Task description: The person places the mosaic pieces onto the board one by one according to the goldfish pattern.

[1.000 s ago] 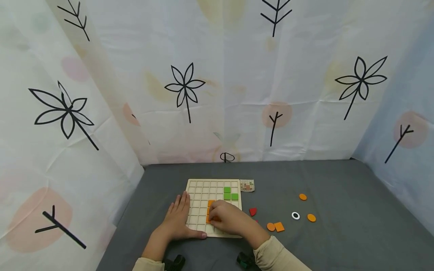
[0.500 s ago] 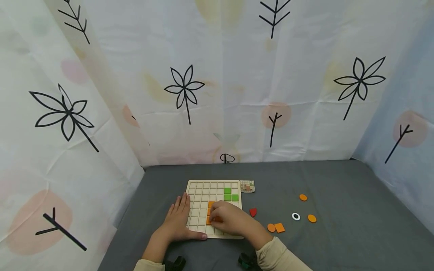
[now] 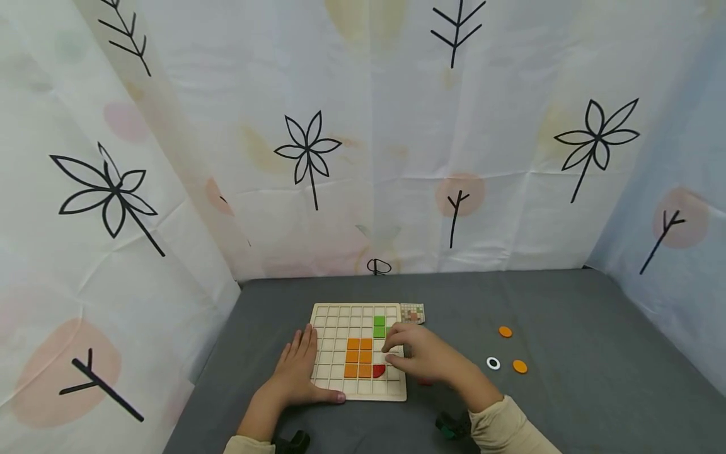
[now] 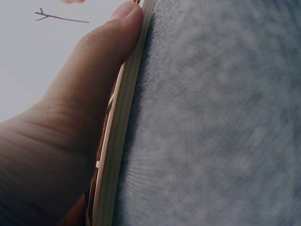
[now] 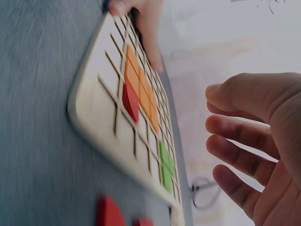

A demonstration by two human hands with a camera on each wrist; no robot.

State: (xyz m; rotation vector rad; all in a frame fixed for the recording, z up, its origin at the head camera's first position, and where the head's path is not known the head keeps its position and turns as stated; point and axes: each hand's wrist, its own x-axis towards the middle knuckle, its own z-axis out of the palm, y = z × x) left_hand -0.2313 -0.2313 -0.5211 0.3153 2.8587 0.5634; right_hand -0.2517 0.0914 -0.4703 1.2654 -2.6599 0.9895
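A pale wooden grid board point(image 3: 331, 315) lies on the grey cloth. My left hand point(image 3: 297, 369) rests along its left edge, fingers straight, thumb point(image 4: 94, 66) against the front edge. A block of orange square tiles point(image 3: 359, 357) sits in the grid, with a red quarter-round piece point(image 3: 378, 371) beside its front right corner. Green square tiles point(image 3: 379, 326) lie in cells farther back. My right hand point(image 3: 425, 356) hovers over the board's right side. Its fingers are loosely bent and hold nothing in the right wrist view, where red pieces point(image 5: 109, 213) lie beside the board.
A small patterned card point(image 3: 413, 313) lies at the board's far right corner. Out to the right are an orange disc point(image 3: 505, 331), another orange disc point(image 3: 520, 366) and a white ring-like piece with a dark centre point(image 3: 493, 363). A patterned white cloth point(image 3: 368, 157) hangs behind.
My right hand has lifted off the orange tiles and moved right, uncovering the full orange block and the red piece. It now hides loose pieces right of the board. The left hand stays put.
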